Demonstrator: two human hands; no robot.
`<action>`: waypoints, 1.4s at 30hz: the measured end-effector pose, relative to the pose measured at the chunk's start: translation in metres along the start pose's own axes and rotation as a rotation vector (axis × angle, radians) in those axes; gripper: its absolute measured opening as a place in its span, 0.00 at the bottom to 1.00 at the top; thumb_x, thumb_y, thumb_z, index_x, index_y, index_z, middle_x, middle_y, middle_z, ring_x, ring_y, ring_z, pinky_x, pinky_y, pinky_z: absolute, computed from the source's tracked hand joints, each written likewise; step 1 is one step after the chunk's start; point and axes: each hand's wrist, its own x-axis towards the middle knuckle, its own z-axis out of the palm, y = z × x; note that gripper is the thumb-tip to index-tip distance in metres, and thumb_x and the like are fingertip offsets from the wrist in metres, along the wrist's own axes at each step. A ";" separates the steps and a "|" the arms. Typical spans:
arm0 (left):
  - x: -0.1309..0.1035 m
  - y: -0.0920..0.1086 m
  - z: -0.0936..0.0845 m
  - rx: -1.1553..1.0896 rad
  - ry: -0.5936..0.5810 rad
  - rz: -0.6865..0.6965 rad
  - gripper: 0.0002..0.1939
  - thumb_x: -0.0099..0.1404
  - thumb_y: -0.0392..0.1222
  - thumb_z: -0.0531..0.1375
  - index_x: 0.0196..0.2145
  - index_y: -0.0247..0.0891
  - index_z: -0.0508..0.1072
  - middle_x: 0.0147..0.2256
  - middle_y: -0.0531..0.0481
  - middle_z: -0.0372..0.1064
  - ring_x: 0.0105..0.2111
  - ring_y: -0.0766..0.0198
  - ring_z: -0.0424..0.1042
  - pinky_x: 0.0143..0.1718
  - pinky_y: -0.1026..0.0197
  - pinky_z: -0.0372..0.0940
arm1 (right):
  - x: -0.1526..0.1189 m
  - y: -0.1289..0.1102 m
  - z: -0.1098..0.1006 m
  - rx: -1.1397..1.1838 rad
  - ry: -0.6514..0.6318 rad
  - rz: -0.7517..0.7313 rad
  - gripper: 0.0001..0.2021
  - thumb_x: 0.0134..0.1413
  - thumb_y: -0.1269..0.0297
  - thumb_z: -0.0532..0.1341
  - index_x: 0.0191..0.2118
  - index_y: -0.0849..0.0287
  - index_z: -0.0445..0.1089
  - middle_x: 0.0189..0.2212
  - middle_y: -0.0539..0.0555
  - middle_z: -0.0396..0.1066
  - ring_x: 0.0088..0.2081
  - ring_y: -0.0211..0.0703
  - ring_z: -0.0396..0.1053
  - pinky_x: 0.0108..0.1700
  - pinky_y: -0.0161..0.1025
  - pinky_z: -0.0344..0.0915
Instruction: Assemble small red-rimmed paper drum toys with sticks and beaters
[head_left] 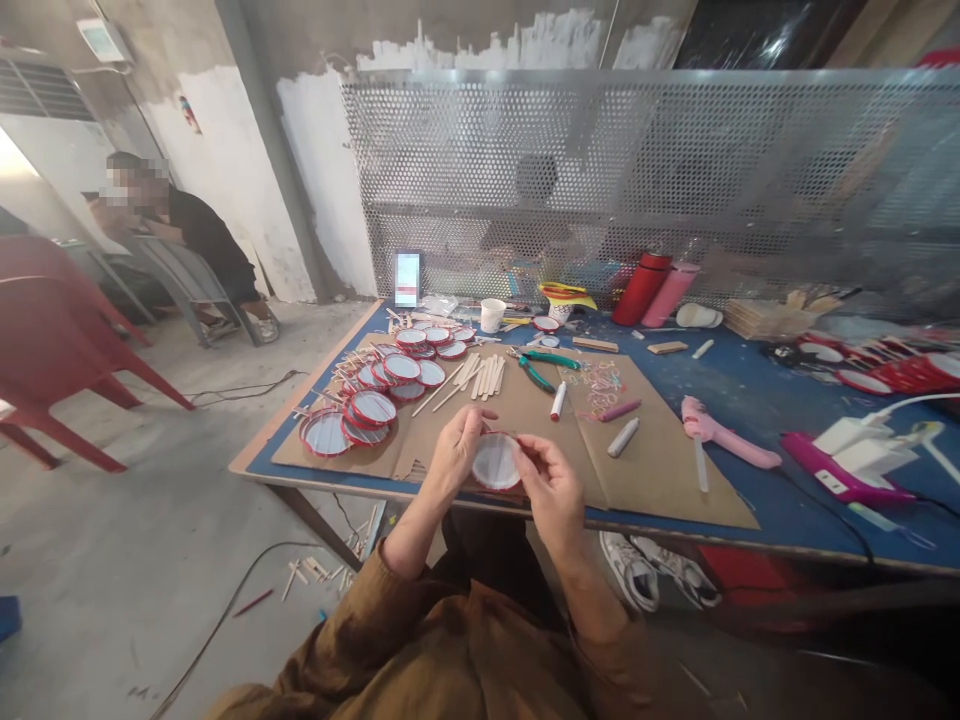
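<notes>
Between my two hands is a small round disc with a white face and a red rim (496, 462), held over the front edge of the table. My left hand (459, 448) grips its left side, with the thumb and fingers at the upper rim. On the right edge, the fingers of my right hand (551, 480) are closed. A pile of similar red-rimmed discs (373, 407) lies to the left on a cardboard sheet (517, 405). Flat wooden sticks (489, 376) rest beyond my hands, beside green-handled pliers (538, 372).
Two marker-like tubes (623, 437) and a pink glue gun (724, 437) lie to the right, near a magenta power strip (844, 475) with chargers. A red bottle (641, 288) and a paper cup (492, 316) stand at the back. A person (195, 240) sits at far left.
</notes>
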 end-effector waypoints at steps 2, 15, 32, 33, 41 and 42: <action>-0.001 0.000 0.001 -0.086 -0.061 -0.058 0.28 0.65 0.61 0.45 0.38 0.34 0.71 0.24 0.53 0.63 0.23 0.69 0.63 0.24 0.67 0.60 | 0.001 0.002 0.000 0.043 0.135 -0.003 0.15 0.49 0.55 0.64 0.39 0.59 0.69 0.34 0.54 0.73 0.29 0.38 0.70 0.27 0.33 0.67; 0.004 -0.008 0.006 0.124 -0.092 -0.073 0.16 0.63 0.46 0.52 0.41 0.34 0.73 0.33 0.48 0.73 0.27 0.67 0.70 0.26 0.68 0.64 | 0.004 0.001 -0.006 0.094 0.033 -0.054 0.15 0.49 0.57 0.64 0.42 0.58 0.68 0.33 0.53 0.72 0.23 0.34 0.65 0.20 0.32 0.64; 0.002 -0.004 0.004 0.085 -0.153 -0.140 0.14 0.63 0.46 0.52 0.38 0.35 0.71 0.23 0.55 0.66 0.11 0.72 0.63 0.10 0.71 0.52 | 0.001 -0.002 -0.011 0.120 -0.015 0.015 0.16 0.41 0.59 0.69 0.36 0.56 0.66 0.30 0.49 0.71 0.28 0.39 0.70 0.29 0.37 0.73; 0.002 -0.004 0.004 0.084 -0.154 -0.144 0.14 0.63 0.46 0.52 0.38 0.35 0.71 0.22 0.55 0.66 0.11 0.72 0.63 0.10 0.71 0.52 | 0.001 -0.001 -0.011 0.120 -0.014 0.014 0.16 0.41 0.59 0.69 0.36 0.56 0.66 0.30 0.49 0.71 0.29 0.39 0.70 0.29 0.38 0.73; 0.002 -0.004 0.003 0.078 -0.155 -0.149 0.15 0.63 0.48 0.52 0.38 0.35 0.71 0.22 0.55 0.66 0.11 0.73 0.63 0.09 0.72 0.52 | 0.002 -0.004 -0.010 0.123 -0.005 0.019 0.16 0.40 0.58 0.70 0.33 0.57 0.65 0.27 0.48 0.70 0.26 0.39 0.71 0.28 0.38 0.73; 0.002 -0.004 0.003 0.077 -0.155 -0.149 0.15 0.63 0.48 0.52 0.38 0.35 0.71 0.22 0.55 0.66 0.11 0.73 0.63 0.09 0.72 0.51 | 0.002 -0.005 -0.010 0.123 -0.005 0.020 0.16 0.40 0.58 0.70 0.33 0.57 0.65 0.27 0.48 0.69 0.26 0.39 0.71 0.28 0.38 0.73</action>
